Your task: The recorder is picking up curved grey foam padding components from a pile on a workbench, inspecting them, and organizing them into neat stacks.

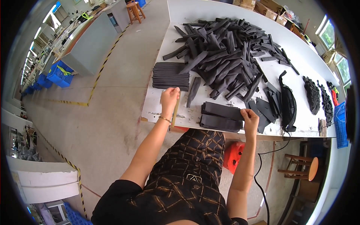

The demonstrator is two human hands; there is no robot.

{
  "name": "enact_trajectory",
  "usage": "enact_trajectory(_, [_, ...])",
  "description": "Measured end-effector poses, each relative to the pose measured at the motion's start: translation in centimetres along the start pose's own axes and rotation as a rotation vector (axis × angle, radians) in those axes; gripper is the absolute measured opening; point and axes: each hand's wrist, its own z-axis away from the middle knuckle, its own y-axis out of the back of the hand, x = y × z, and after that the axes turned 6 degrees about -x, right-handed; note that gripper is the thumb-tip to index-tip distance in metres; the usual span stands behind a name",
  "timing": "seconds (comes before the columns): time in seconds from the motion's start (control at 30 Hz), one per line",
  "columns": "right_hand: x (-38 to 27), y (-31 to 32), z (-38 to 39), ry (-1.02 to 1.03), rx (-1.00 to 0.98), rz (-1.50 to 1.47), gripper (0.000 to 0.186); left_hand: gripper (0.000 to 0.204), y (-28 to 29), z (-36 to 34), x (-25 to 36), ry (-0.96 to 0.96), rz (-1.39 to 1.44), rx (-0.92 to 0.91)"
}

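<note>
My left hand [170,99] is closed, fingertips at the near edge of a neat row of dark fabric strips [168,75]; whatever it pinches is hidden. A yellow measuring strip [175,112] lies along the table beside that wrist. My right hand [251,119] pinches the right end of a black flat rectangular piece [223,109], on the farther of two low piles. The nearer pile [219,123] lies along the table's front edge. Between the row and these piles rests a single dark folded strip [193,92].
A large loose heap of dark fabric tubes [228,52] covers the table's [159,108] far middle. To the right are black flat pieces [265,108], a black pouch-like item [288,101] with a cable, and dark bundles [311,95]. A blue crate [340,123] hangs beyond; a stool [308,168] stands below.
</note>
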Motion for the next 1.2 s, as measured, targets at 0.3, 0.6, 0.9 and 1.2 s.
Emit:
enact_trajectory(0.3, [4.4, 4.9, -0.5, -0.046, 0.502, 0.658, 0.018, 0.039, -5.0, -0.8, 0.3, -0.371, -0.749, 0.033])
enact_trajectory(0.6, [6.6, 3.0, -2.7, -0.019, 0.350, 1.238, 0.028, 0.017, -7.5, -4.3, -0.5, -0.321, -0.853, -0.061])
enact_trajectory(0.9, [7.3, 3.2, -2.9, 0.129, 0.307, 1.266, 0.011, 0.015, -7.9, -3.7, 0.1, -0.243, -0.876, 0.061])
enact_trajectory(1.2, [6.6, 5.0, -0.5, 0.316, 0.550, 0.828, 0.011, 0.017, -8.0, 1.8, 5.0, -0.115, -0.241, -0.346])
